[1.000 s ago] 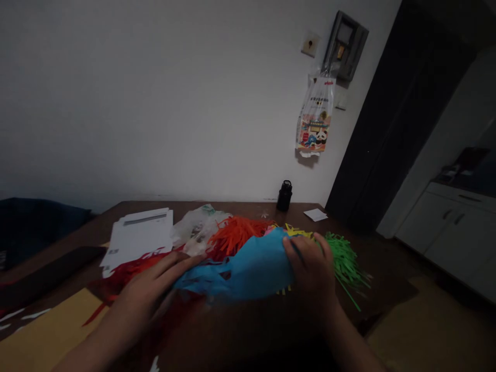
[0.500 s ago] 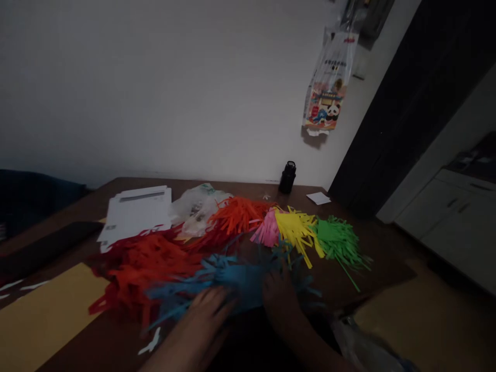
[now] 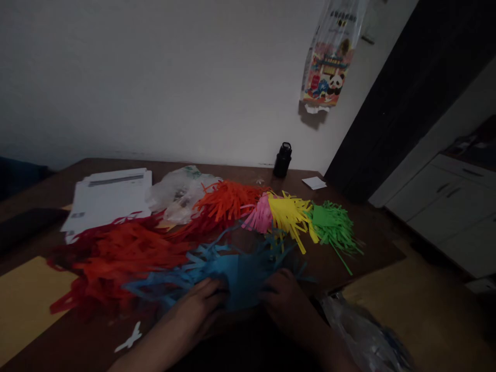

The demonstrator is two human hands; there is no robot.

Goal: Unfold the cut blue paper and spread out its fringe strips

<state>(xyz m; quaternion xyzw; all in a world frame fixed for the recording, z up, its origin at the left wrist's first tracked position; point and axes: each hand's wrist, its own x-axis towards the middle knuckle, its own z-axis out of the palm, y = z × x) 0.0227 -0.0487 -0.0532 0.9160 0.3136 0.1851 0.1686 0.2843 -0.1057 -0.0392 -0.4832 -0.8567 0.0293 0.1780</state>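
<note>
Blue fringed paper [image 3: 232, 276] lies near the table's front edge, its strips spreading left and right. My left hand [image 3: 205, 299] is closed on its lower left side, fingers curled at the flat middle part. At its right side my right hand [image 3: 281, 294] has its fingers bent round the paper's edge. Left of the blue paper is a heap of red and orange-red strips [image 3: 132, 253]. Behind it lie orange strips [image 3: 232, 199], a pink bunch [image 3: 260, 214], a yellow bunch [image 3: 289, 212] and a green bunch [image 3: 333, 225].
White printed sheets [image 3: 112, 199] and a crumpled clear bag [image 3: 182, 191] lie at the back left. A black bottle [image 3: 282, 161] stands near the wall beside a white paper square [image 3: 314, 183]. Yellow card [image 3: 31, 305] is at the left; a plastic bag [image 3: 360, 330] is below right.
The view has tipped down and shifted a little. Both hands stay at the blue paper, whose flat middle now shows more fully between them.
</note>
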